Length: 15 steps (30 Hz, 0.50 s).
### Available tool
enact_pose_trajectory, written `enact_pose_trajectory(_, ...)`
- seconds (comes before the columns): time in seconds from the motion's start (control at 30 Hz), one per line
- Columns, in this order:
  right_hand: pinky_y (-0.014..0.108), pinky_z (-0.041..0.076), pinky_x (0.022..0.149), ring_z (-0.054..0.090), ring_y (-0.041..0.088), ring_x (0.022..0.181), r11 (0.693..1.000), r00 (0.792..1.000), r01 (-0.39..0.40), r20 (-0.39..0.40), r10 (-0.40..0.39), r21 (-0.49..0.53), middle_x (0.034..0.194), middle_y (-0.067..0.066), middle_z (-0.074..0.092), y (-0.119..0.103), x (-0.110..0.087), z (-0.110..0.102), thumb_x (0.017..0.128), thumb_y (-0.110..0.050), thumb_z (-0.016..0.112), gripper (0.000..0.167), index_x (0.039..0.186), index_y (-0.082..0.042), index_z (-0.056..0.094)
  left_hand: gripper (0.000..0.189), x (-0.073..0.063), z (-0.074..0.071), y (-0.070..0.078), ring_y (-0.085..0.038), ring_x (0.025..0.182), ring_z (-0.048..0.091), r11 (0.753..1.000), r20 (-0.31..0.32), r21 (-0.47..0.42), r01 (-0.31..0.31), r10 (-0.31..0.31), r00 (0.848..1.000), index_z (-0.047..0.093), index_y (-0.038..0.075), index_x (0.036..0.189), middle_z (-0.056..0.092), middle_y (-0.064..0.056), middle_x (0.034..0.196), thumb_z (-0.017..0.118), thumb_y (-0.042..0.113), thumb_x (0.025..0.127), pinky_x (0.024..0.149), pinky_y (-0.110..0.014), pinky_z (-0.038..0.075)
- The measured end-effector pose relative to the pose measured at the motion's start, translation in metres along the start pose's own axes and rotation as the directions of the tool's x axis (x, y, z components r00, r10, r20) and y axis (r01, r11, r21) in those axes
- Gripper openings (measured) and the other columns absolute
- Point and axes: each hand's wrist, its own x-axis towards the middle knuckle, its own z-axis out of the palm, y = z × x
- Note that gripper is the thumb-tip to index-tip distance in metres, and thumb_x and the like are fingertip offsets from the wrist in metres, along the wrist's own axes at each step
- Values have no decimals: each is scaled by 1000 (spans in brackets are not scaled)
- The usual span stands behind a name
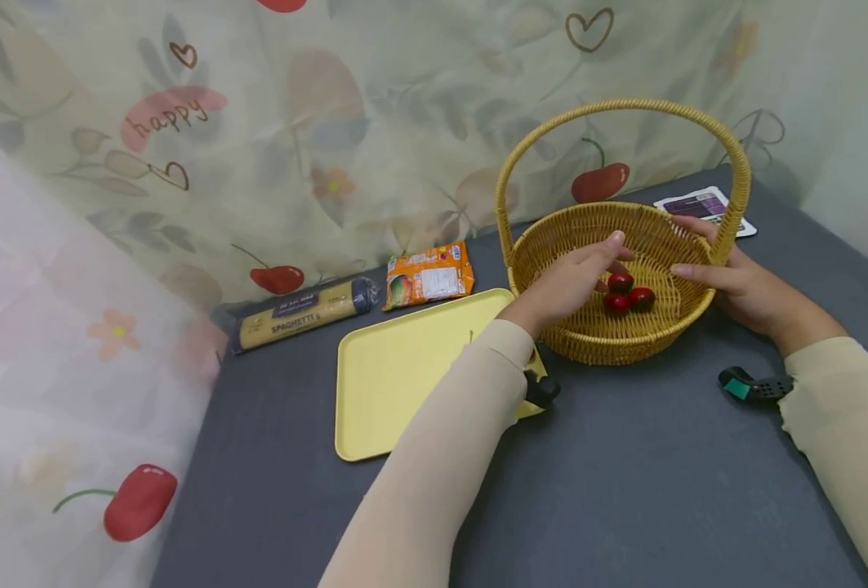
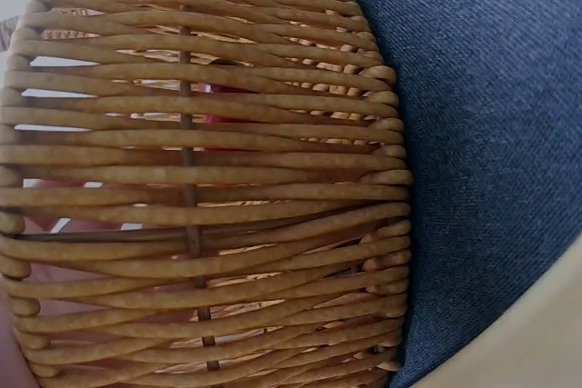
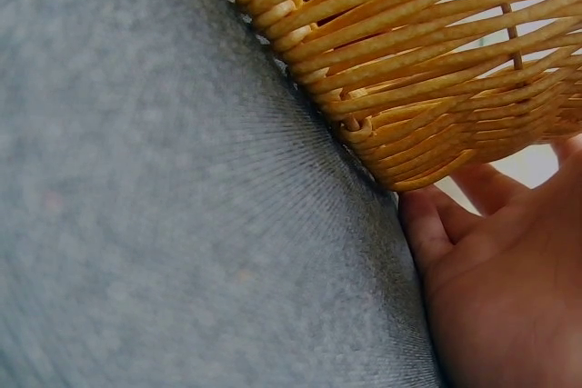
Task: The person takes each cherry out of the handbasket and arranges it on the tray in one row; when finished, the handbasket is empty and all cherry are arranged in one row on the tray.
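Note:
A woven yellow basket (image 1: pixel 625 347) with a tall arched handle stands on the grey table. Three small glossy red fruits (image 1: pixel 616 304), like cherries, lie together on its bottom. My left hand (image 1: pixel 569 282) reaches over the near-left rim into the basket, its fingers just beside the fruits and partly hidden behind the hand. In the left wrist view the basket's wall (image 2: pixel 273 170) fills most of the picture. My right hand (image 1: pixel 753 294) holds the right rim near the handle's foot, thumb over the inside. The right wrist view shows that hand (image 3: pixel 509 279) against the basket's outer side.
A pale yellow tray (image 1: pixel 397 376) lies left of the basket, partly under my left forearm. Behind it are a spaghetti pack (image 1: pixel 301 314) and an orange packet (image 1: pixel 429 276). A white and purple packet (image 1: pixel 698 204) lies behind the basket, near the patterned curtain (image 1: pixel 404 122).

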Motion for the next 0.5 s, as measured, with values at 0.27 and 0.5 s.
enact_pose_trajectory(0.27, 24, 54, 95, 63, 16, 124, 999, 1000, 23, 11, -23, 40, 151, 9, 51, 2, 0, -2, 108, 5, 52, 70, 169, -15, 25, 57, 3, 4, 0, -7, 128, 58, 990, 45, 134, 50, -56, 997, 69, 20, 149, 68, 6, 138, 39, 56, 116, 107, -29, 45)
enact_pose_trajectory(0.5, 24, 53, 96, 60, 17, 127, 999, 999, 23, 23, -23, 26, 153, 13, 47, 0, 0, -1, 109, 4, 52, 70, 171, -15, 24, 32, 8, 6, -1, -6, 111, 57, 957, 88, 287, 45, -73, 993, 75, 22, 138, 68, 12, 122, 59, 30, 112, 95, -24, 46)
